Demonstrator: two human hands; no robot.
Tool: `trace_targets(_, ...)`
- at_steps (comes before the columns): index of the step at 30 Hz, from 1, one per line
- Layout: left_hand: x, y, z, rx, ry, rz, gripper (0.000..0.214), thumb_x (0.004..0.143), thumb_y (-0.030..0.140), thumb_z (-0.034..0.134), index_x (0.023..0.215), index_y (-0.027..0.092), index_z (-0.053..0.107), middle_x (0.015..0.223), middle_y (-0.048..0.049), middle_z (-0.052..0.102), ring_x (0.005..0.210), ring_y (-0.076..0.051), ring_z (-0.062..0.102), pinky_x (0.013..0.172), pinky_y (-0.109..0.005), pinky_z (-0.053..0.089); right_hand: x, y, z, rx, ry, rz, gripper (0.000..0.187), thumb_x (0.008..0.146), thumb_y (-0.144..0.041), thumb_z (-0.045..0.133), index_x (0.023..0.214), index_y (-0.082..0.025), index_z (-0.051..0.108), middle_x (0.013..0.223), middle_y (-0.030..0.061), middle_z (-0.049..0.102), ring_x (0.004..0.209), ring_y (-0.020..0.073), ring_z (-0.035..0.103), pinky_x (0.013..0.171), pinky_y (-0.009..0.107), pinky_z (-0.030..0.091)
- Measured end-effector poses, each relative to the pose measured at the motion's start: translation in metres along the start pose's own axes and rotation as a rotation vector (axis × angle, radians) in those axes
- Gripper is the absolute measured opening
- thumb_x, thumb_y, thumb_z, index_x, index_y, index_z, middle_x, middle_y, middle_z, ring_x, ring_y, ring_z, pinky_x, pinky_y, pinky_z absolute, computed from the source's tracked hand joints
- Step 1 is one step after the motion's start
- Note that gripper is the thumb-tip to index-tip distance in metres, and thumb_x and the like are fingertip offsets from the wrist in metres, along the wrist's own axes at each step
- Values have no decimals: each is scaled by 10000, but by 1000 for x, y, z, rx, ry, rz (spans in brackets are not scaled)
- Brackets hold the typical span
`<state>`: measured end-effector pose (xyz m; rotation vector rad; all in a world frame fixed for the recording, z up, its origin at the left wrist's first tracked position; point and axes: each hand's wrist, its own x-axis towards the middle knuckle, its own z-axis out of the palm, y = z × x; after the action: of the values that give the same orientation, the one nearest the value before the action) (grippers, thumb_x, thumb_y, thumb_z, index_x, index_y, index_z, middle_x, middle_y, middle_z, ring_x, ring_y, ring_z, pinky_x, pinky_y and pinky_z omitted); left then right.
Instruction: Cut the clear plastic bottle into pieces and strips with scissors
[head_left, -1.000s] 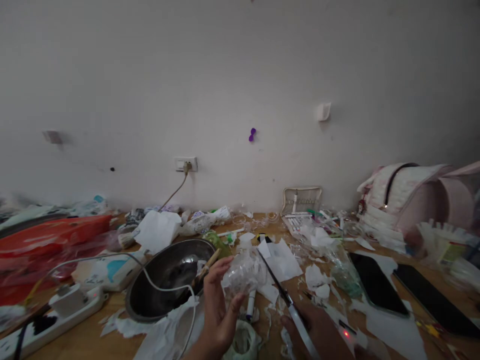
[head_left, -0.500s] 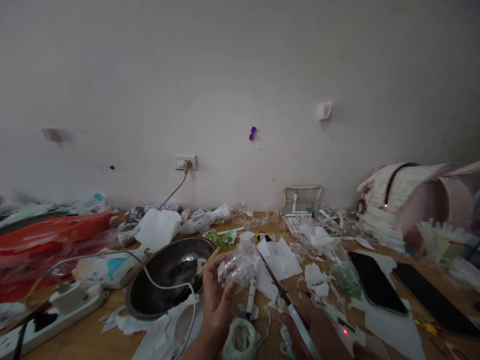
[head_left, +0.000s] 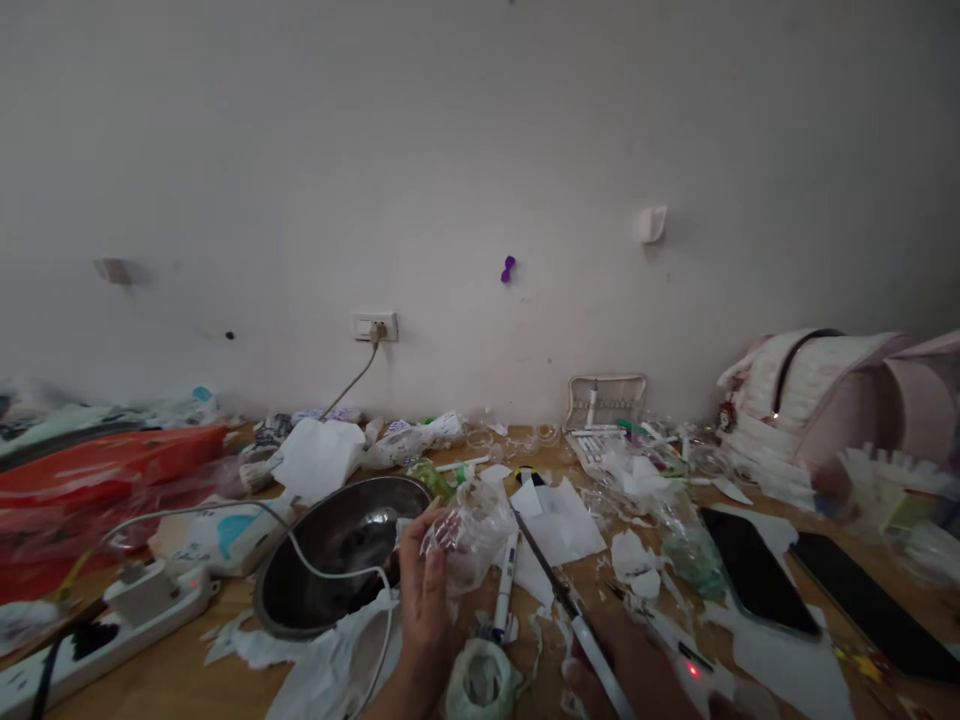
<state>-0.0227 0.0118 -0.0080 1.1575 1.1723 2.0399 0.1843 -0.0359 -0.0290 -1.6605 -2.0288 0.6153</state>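
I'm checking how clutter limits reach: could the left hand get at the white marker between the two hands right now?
Probably not straight away: the left hand holds crumpled clear plastic. Otherwise the way looks free: the white marker lies close by, its barrel in plain view.

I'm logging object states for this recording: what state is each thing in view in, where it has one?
Left hand: closed on clear plastic
Clear plastic: crumpled
Right hand: gripping bladed tool
Bowl: upright, cable across it
Marker: lying down, cap unclear
Wall plug: plugged in
Power strip: red light on
Left phone: screen dark
Right phone: screen dark
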Motion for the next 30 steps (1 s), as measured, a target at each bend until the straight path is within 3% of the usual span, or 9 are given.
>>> trace_targets(5, 1, -4, -8, 56, -65, 94, 456, 814, 573, 492, 1022, 185, 607, 1035, -106, 643, 907, -244, 625, 782, -366, 527, -2, 8, 7, 75, 52, -120, 347, 758, -435, 465, 967, -185, 582, 873, 93, 670, 778, 205, 617, 701, 294, 466)
trace_targets(8, -4, -5, -7, 64, -76, 98, 469, 832, 577, 456, 1039, 182, 604, 1070, -112, 632, 962, -253, 609, 832, -387, 501, 1, 9, 7, 105, 29, -110, 436, 744, -452, 474, 1055, -161, 569, 920, 119, 670, 801, 221, 623, 718, 306, 468)
trace_targets(13, -8, -13, 1, -98, -42, -10, 527, 765, 636, 512, 1034, 190, 586, 973, -81, 667, 863, -226, 646, 729, -355, 542, 5, -3, -2, 120, -72, 29, 272, 776, -368, 428, 897, -198, 602, 847, 83, 678, 786, 209, 619, 700, 301, 449)
trace_targets(17, 3, -26, -2, -215, 5, -142, 567, 547, 653, 695, 878, 199, 618, 795, -41, 689, 689, -213, 661, 564, -326, 567, 5, -9, -4, 34, -69, 106, 235, 731, -419, 502, 771, -202, 583, 780, 61, 658, 730, 208, 604, 688, 310, 440)
trace_targets(24, 3, -17, -5, -195, 112, -131, 389, 601, 438, 751, 902, 222, 633, 943, -41, 692, 765, -209, 661, 632, -332, 592, 3, -7, 1, -2, -91, 113, 257, 717, -274, 507, 935, -202, 622, 935, 73, 677, 862, 216, 615, 773, 289, 452)
trace_targets(30, -2, -9, 0, -212, 123, -30, 451, 618, 526, 720, 917, 203, 622, 950, -57, 673, 772, -207, 656, 647, -337, 584, 1, -11, 2, -20, -69, 49, 534, 662, -282, 572, 1167, -110, 594, 1176, 136, 625, 1104, 264, 564, 939, 308, 422)
